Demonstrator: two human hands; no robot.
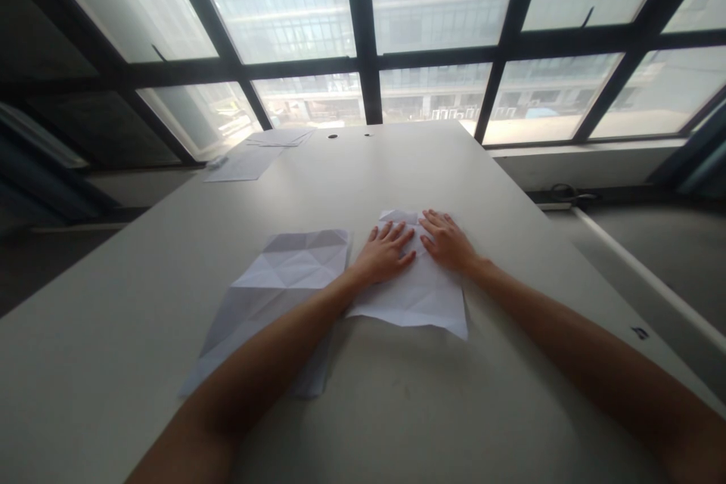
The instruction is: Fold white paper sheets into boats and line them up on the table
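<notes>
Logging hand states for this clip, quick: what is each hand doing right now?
Left hand: open, flat on the creased paper, holding nothing.
Right hand: open, flat on the same paper, holding nothing.

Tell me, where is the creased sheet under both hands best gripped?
Probably take the creased sheet by its near right corner: bare, clear of the left hand and right hand pressing the far half flat. Slide fingers in from the near side.
</notes>
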